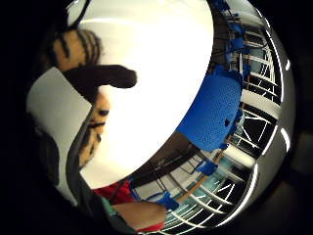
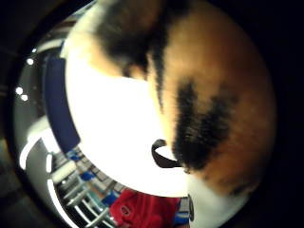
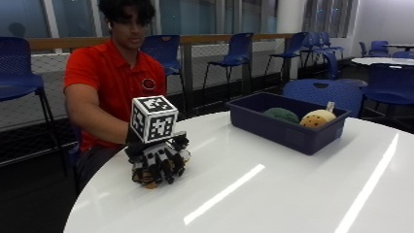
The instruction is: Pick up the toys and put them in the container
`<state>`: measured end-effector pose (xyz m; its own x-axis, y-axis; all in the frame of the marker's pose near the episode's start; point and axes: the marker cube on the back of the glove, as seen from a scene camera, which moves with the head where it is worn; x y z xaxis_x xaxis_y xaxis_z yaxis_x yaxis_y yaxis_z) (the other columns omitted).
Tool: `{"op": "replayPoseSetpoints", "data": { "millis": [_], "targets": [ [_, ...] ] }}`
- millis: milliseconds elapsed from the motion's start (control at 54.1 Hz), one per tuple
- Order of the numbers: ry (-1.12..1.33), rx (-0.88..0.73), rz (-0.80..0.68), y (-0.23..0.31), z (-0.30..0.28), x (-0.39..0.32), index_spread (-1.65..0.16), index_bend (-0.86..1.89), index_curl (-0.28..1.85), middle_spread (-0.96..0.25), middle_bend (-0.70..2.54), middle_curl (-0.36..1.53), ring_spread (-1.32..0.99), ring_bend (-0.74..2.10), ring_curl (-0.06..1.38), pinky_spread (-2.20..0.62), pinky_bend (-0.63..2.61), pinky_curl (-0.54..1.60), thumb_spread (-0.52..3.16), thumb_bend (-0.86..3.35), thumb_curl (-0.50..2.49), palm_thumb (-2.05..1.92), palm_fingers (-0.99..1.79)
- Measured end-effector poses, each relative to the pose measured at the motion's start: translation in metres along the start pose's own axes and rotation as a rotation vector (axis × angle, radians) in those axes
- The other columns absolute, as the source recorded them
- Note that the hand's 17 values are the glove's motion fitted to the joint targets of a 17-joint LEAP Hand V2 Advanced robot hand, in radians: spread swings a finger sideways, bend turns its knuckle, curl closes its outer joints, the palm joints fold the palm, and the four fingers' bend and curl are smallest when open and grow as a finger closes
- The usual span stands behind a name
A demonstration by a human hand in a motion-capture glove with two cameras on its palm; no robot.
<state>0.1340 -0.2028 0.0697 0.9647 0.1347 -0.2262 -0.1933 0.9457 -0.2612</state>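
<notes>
Our gloved right hand (image 3: 157,162) sits low on the white table (image 3: 271,194), near the edge by the person, with its fingers curled down around a small orange-and-black striped plush toy (image 3: 150,184). In the outside view only a sliver of the toy shows under the fingertips. The thumb-side palm view is filled with its striped fur (image 2: 213,109), so it lies right against the palm. In the little-finger-side view one black finger (image 1: 100,78) crosses the toy (image 1: 80,46).

The blue container (image 3: 284,131) stands well apart from the hand, further across the table. Two toys are already inside: a green one (image 3: 281,114) and a yellow dotted one (image 3: 316,119).

Step in hand, as we judge it: secure the grasp on the striped toy, then lift it.

Notes for doing it well:
- We cannot tell whether the toy is off the table yet. It looks to be touching or barely above it.
- Plush squashes, so we should wrap the fingers under the body rather than pinch the fur alone. Otherwise it may slip out during the carry.
- Lift straight up first, then carry across high enough to clear the container's near wall.
- Release over the free space beside the two toys, not on the rim.

Risk: the toy is small against the glove and mostly hidden, so a partial hold may go unnoticed until the lift.
</notes>
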Motion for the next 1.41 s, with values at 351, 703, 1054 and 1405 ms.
{"op": "replayPoseSetpoints", "data": {
  "millis": [351, 703, 1054, 1405],
  "targets": [
    [0.037, 0.166, -0.045, -0.008, -0.001, -0.009, -0.38, 0.35, 0.29, -0.34, 0.49, 0.43, -0.47, 1.0, 0.54, -0.41, 1.03, 0.33, 1.05, 0.17, 0.57, 0.59, 0.91],
    [-0.224, 0.132, -0.033, -0.02, -0.087, -0.021, -0.35, 0.48, 0.45, -0.38, 0.59, 0.56, -0.48, 0.99, 0.58, -0.44, 0.97, 0.39, 0.73, 0.13, 0.76, 0.64, 1.01],
    [-0.226, 0.318, -0.172, -0.023, -0.251, -0.172, -0.34, 0.5, 0.6, -0.4, 0.59, 0.67, -0.5, 1.01, 0.63, -0.45, 0.99, 0.44, 0.58, 0.11, 0.9, 0.67, 0.92],
    [-0.152, 0.358, -0.417, 0.002, -0.292, -0.364, -0.35, 0.45, 0.74, -0.42, 0.59, 0.77, -0.51, 1.04, 0.67, -0.45, 1.03, 0.46, 0.53, 0.08, 1.01, 0.67, 0.86]
  ]
}}
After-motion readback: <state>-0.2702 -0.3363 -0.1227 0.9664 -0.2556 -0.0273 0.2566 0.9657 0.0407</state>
